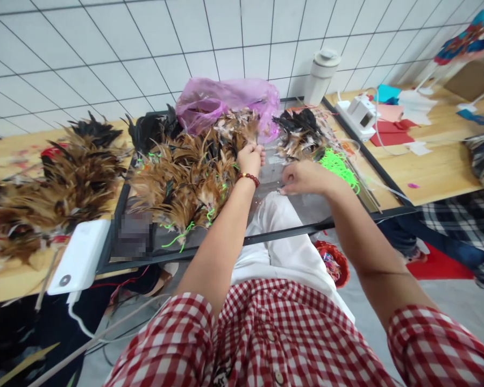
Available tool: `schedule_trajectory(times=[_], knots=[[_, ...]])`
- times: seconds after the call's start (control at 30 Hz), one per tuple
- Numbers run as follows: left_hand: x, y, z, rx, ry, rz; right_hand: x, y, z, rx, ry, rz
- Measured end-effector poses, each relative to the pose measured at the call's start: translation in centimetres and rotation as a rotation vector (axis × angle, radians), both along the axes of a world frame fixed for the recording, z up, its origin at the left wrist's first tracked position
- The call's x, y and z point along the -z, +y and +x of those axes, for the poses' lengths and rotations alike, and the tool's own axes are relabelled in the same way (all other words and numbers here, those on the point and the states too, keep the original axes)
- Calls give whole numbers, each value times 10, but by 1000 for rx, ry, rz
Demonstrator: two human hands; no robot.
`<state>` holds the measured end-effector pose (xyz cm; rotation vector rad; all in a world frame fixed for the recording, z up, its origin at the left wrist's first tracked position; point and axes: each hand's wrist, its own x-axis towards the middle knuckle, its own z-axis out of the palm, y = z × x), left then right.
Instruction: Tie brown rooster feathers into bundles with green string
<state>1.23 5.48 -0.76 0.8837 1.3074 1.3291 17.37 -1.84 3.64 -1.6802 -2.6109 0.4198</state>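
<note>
My left hand (250, 161), with a red bead bracelet (249, 179) at the wrist, is closed at the right side of a pile of brown feathers (185, 172). Feather tips show just above its fingers, but whether they are in its grip is unclear. My right hand (306, 178) is curled, fingertips together, low over the see-through black-framed panel (282, 233). Anything between those fingertips is too small to make out. Beyond the right hand lie a bunch of dark feathers (300, 129) and a heap of bright green string (339, 167). Green ends also stick out among the brown feathers.
A pink plastic bag (229, 99) lies behind the feathers. A white tumbler (322, 75) and a white power strip (361, 113) stand back right. More feathers (76, 177) and a white power bank (80, 255) are at left. Another person's plaid sleeve (452, 223) shows at right.
</note>
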Motion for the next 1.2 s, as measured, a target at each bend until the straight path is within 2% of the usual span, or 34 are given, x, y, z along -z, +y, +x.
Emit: schedule_trajectory(times=[0.07, 0.17, 0.2, 0.3, 0.37, 0.43, 0.57, 0.67, 0.8, 1.0, 1.13, 1.2], knots=[[-2, -1, 0, -4, -39, -13, 6, -9, -2, -51, -45, -40], [-3, -4, 0, 59, -74, -33, 15, 1, -1, -104, 62, -50], [-3, -4, 1, 92, -72, -38, 17, 10, 0, -69, 117, 20], [-1, -4, 3, 167, -29, -45, 21, 42, 3, 108, 192, 375], [1, -3, 4, 171, 9, -46, 26, 59, 4, 114, 190, 489], [3, -3, 5, 150, 44, -40, 35, 70, 3, 93, 185, 532], [9, -3, 9, 151, 92, -26, 55, 76, 4, 54, 243, 544], [14, -3, 12, 179, 112, -15, 62, 76, 5, 26, 317, 529], [16, -2, 14, 194, 85, -10, 61, 76, 4, 66, 423, 563], [13, -4, 13, 160, 30, -47, 60, 74, 0, 105, 536, 475], [19, -4, 14, 221, 112, -8, 60, 74, 2, 124, 489, 501], [22, -3, 15, 204, 79, -20, 60, 74, 3, 133, 448, 511]])
